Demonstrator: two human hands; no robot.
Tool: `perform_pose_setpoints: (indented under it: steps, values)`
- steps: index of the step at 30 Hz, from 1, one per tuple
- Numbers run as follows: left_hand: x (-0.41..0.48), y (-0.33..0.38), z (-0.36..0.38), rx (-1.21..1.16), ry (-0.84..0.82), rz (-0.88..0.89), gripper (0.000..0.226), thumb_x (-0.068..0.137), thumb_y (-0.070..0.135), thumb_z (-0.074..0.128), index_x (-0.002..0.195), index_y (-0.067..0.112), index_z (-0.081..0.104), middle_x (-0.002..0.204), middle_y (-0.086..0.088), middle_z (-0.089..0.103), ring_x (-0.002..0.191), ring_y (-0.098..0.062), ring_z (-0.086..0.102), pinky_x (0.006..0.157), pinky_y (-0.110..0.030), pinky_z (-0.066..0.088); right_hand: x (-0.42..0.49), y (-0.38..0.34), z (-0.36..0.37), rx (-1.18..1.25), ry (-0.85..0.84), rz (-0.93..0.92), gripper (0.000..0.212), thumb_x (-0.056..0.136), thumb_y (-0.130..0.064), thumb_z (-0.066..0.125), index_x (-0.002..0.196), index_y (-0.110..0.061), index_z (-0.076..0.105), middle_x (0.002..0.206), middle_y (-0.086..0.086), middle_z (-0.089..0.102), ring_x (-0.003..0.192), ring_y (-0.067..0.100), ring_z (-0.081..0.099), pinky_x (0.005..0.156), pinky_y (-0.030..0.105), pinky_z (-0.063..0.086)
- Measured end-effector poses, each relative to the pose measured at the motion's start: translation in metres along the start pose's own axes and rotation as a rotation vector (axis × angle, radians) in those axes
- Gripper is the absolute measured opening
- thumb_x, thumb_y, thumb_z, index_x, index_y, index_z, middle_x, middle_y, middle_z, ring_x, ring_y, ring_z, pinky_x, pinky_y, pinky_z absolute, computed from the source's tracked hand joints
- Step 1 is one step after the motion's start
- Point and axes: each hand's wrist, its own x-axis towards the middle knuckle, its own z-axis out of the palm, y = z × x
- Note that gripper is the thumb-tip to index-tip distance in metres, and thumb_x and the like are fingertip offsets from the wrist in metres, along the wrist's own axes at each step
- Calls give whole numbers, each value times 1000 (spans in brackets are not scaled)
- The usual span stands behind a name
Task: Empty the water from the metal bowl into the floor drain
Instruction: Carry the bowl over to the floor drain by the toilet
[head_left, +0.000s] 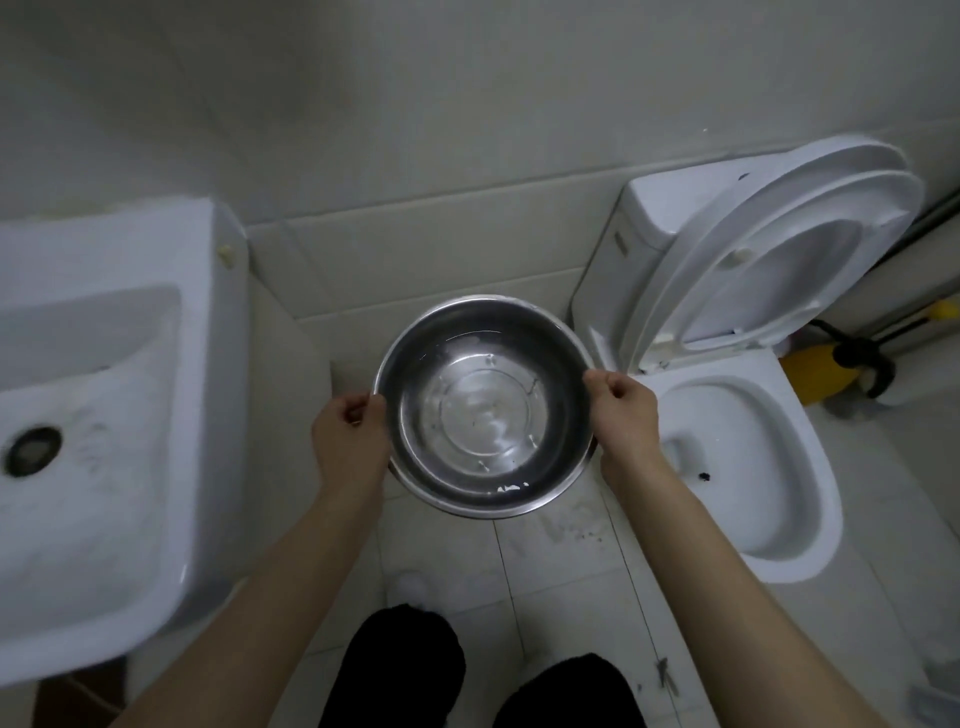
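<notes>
sink (104, 415) left, toilet (737, 467) right, metal bowl (483, 405) held between

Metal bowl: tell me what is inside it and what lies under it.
The metal bowl holds shallow clear water, its base rings showing through. Under it is tiled floor; the patch directly beneath is covered, so no drain can be seen.

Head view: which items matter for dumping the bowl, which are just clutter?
In play:
- metal bowl, level, water inside
- left hand on its left rim
- right hand on its right rim
- floor drain: not visible

Bystanders:
- sink
- toilet, lid up
- yellow object beside toilet
</notes>
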Motion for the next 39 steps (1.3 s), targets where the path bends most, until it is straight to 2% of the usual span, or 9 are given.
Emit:
perform_pose_setpoints:
  steps: [7,10,12,14,17,19,26,32,39]
  values:
    - [43,-84,32,-4,-6,-29,15,93,13,61,102,5,70,93,-16,71,80,-24,64,73,-42,56,61,70,31,-42,-41,-22,28,101,-25,59,76,-16,65,64,0,56,65,18,52,69,36,45]
    - [63,-119,47,10,-14,-21,13,93,15,61,94,9,72,80,-3,69,72,-19,63,66,-35,53,88,101,43,-37,-47,-26,27,101,-26,59,76,-18,64,67,2,59,69,21,56,69,37,47]
    - [77,-140,56,52,-1,-19,10,91,20,63,90,18,73,82,0,72,76,-18,67,72,-35,55,106,121,52,-39,-46,-26,29,101,-26,59,74,-18,64,65,1,58,68,21,56,66,36,47]
    - [91,-162,67,61,4,-34,11,92,20,63,95,15,72,89,-5,73,83,-22,68,79,-38,56,123,141,62,-41,-49,-30,30,101,-24,59,71,-19,62,65,-2,57,66,19,55,64,33,46]
    - [111,-190,82,84,9,-27,12,92,23,62,98,15,69,92,-6,72,88,-26,68,82,-42,55,146,166,75,-33,-43,-24,30,100,-22,61,71,-18,64,76,1,63,77,18,58,77,36,48]
    - [120,-209,91,80,14,-31,11,93,20,61,100,13,66,92,-5,69,84,-22,64,77,-36,53,159,182,82,-26,-40,-27,29,100,-21,61,71,-17,64,75,2,63,77,19,59,81,36,50]
    - [153,-263,125,109,16,-36,11,97,15,56,101,7,62,92,-9,65,82,-22,60,73,-33,48,205,225,103,-22,-18,-47,34,102,-18,58,68,-15,52,69,2,55,64,12,50,61,26,43]
    - [171,-288,153,138,59,-11,5,99,13,55,99,9,58,82,1,57,71,-10,52,63,-24,41,241,256,114,-21,-26,-15,26,101,-21,58,76,-15,56,71,2,57,66,15,53,60,27,43]
    - [190,-313,179,132,39,-62,5,99,13,54,100,10,58,82,1,56,78,-18,55,81,-36,50,274,280,122,-26,-13,8,26,101,-19,58,75,-18,58,72,3,60,67,18,56,58,28,45]
